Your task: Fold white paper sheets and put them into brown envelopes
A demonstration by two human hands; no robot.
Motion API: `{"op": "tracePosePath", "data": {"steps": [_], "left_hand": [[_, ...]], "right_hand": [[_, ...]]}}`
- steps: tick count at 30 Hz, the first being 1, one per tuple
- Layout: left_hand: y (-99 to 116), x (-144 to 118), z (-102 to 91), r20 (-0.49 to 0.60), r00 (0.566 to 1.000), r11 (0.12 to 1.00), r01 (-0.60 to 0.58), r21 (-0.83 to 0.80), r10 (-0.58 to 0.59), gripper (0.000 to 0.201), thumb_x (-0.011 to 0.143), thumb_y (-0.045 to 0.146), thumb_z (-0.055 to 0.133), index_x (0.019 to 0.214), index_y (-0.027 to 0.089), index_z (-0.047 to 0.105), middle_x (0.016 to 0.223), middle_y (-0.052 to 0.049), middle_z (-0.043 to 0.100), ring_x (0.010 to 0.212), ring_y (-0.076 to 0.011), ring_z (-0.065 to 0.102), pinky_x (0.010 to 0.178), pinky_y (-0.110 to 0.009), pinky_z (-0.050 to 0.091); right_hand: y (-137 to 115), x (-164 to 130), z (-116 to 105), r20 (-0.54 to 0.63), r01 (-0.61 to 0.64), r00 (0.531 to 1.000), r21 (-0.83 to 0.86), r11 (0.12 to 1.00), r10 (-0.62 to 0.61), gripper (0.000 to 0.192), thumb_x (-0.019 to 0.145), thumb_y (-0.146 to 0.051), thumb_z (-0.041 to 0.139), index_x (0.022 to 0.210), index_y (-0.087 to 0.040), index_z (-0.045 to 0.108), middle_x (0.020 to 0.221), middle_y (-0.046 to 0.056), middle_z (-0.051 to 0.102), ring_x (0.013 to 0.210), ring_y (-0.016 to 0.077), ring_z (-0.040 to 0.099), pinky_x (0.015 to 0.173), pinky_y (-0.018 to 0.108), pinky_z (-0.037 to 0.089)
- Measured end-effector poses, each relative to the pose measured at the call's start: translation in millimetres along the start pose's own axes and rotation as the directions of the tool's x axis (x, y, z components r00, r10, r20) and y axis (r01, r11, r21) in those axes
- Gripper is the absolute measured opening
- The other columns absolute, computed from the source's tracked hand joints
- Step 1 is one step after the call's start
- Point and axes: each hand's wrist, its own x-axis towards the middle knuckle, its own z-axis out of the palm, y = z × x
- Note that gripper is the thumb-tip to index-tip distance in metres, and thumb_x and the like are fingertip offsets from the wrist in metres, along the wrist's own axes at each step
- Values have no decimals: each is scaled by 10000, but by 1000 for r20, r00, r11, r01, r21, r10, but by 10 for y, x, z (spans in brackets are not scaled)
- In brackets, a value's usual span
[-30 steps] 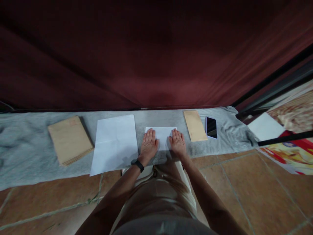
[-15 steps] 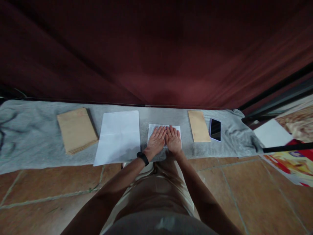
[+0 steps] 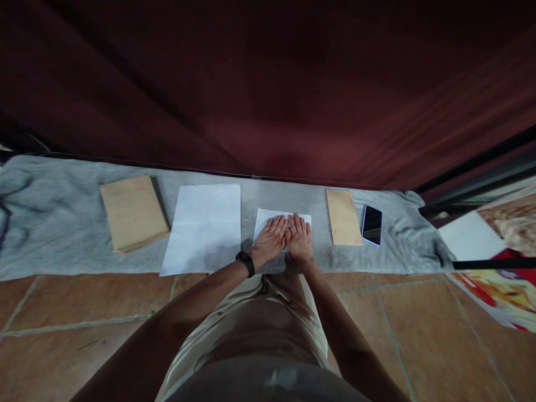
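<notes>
A folded white sheet of paper (image 3: 263, 215) lies on the grey cloth in front of me, largely covered by my hands. My left hand (image 3: 271, 237) rests flat on its left part, fingers stretched out, a black band on the wrist. Beside it, my right hand (image 3: 298, 239) lies flat on the right part, palm down. The two hands touch or nearly touch along their inner edges. Left of them is a stack of larger white sheets (image 3: 205, 223) with a faint crease across. On the right lies a single brown envelope (image 3: 344, 218).
The grey cloth (image 3: 397, 245) covers a long narrow surface. A pile of brown envelopes (image 3: 134, 212) sits at the left, a phone (image 3: 372, 225) at the right. A dark red curtain (image 3: 268, 100) hangs behind. Dark bars and a printed poster (image 3: 498, 290) stand at far right.
Both hands stay flat on the folded sheet, with only a very slight shift. The whole view has tilted a little; the things on the cloth keep their places.
</notes>
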Motion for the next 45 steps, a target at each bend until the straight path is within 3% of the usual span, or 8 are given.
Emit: {"op": "tracePosePath", "data": {"steps": [10, 20, 25, 30, 34, 39, 43, 45], "left_hand": [[-80, -122, 17, -77, 995, 995, 63, -77, -69, 601, 1044, 342, 332, 1583, 76, 337, 1668, -158, 315, 1576, -250, 214, 1292, -470, 180], [-65, -306, 6, -143, 942, 952, 294, -87, -303, 672, 1037, 441, 346, 1576, 40, 329, 1645, -202, 335, 1565, -289, 247, 1272, -508, 220], [-63, -437, 24, -195, 921, 942, 325, -89, -336, 695, 1034, 461, 347, 1561, 7, 342, 1630, -235, 344, 1556, -313, 268, 1267, -525, 226], [-76, -454, 50, -222, 916, 943, 322, -86, -333, 687, 1024, 439, 366, 1562, 13, 339, 1624, -242, 352, 1549, -328, 280, 1257, -546, 243], [-96, -448, 55, -241, 916, 947, 309, -90, -322, 681, 1017, 433, 377, 1569, 35, 337, 1629, -229, 354, 1544, -324, 296, 1255, -541, 254], [-112, -457, 57, -246, 917, 948, 294, -119, -315, 670, 1014, 426, 384, 1549, 23, 375, 1637, -235, 334, 1545, -332, 291, 1259, -546, 246], [-142, -455, 62, -272, 917, 954, 262, -147, -293, 651, 1019, 428, 378, 1544, 44, 392, 1618, -238, 373, 1532, -347, 319, 1247, -573, 262], [-167, -463, 41, -294, 912, 953, 236, -190, -285, 626, 1025, 423, 378, 1557, 93, 386, 1621, -212, 387, 1533, -338, 321, 1242, -578, 274]], "right_hand": [[169, -141, -70, -78, -43, 996, 17, 999, 44, 612, 1067, -400, 344, 1586, -74, 345, 1628, 192, 378, 1512, 295, 343, 1234, 503, 234], [341, -341, -147, -116, -130, 985, 13, 991, 130, 623, 1057, -404, 365, 1555, -30, 387, 1597, 226, 417, 1487, 315, 383, 1226, 508, 247], [423, -429, -201, -125, -169, 977, 26, 985, 171, 570, 1051, -361, 369, 1535, -65, 430, 1581, 200, 454, 1457, 296, 417, 1217, 491, 257], [399, -304, -339, -72, -274, 957, 97, 957, 282, 460, 1023, -323, 436, 1428, -146, 564, 1445, 162, 591, 1289, 296, 558, 1092, 424, 401], [311, -96, -426, 10, -431, 900, 174, 886, 436, 435, 992, -290, 494, 1395, -146, 572, 1266, 176, 666, 1110, 277, 663, 959, 366, 483], [328, 74, -470, 179, -598, 786, 458, 657, 591, 283, 893, -236, 628, 1159, -151, 673, 1042, 127, 728, 969, 261, 702, 833, 325, 502], [410, 67, -512, 234, -572, 794, 598, 561, 560, 55, 798, -223, 670, 776, -179, 696, 690, 8, 675, 773, 220, 677, 713, 284, 485], [429, 9, -541, 269, -553, 802, 673, 492, 534, 147, 761, -246, 680, 629, -199, 640, 564, -30, 599, 648, 185, 630, 639, 268, 471]]}}
